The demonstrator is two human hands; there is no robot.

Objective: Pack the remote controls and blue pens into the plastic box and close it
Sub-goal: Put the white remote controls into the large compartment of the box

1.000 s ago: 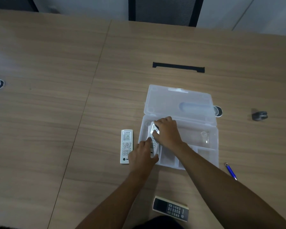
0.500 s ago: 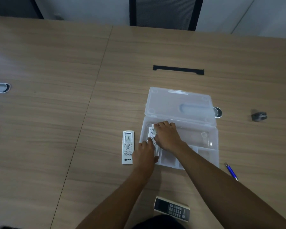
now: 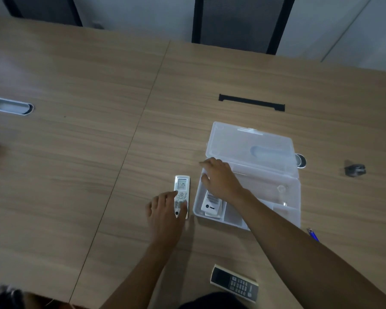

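The clear plastic box (image 3: pixel 285 197) lies open on the table, its lid (image 3: pixel 252 148) folded back. A white remote (image 3: pixel 211 205) rests in the box's left compartment. My right hand (image 3: pixel 218 179) hovers over that compartment's far end, fingers spread, holding nothing. Left of the box lies a second white remote (image 3: pixel 182 186) with a lit display; my left hand (image 3: pixel 165 212) has its fingers on this remote's lower half. A dark remote (image 3: pixel 234 283) lies at the near table edge. One blue pen (image 3: pixel 313 234) shows to the right, partly hidden by my right forearm.
A black cable slot (image 3: pixel 251 102) is set in the table beyond the box. A round grommet (image 3: pixel 300 160) sits by the lid's right edge, a small dark object (image 3: pixel 354 170) farther right. An oval port (image 3: pixel 10 105) lies far left. Chairs stand behind the table.
My right hand let go of the white remote in the box and lifted toward the left rim. My left hand left the box's edge and moved onto the second white remote.
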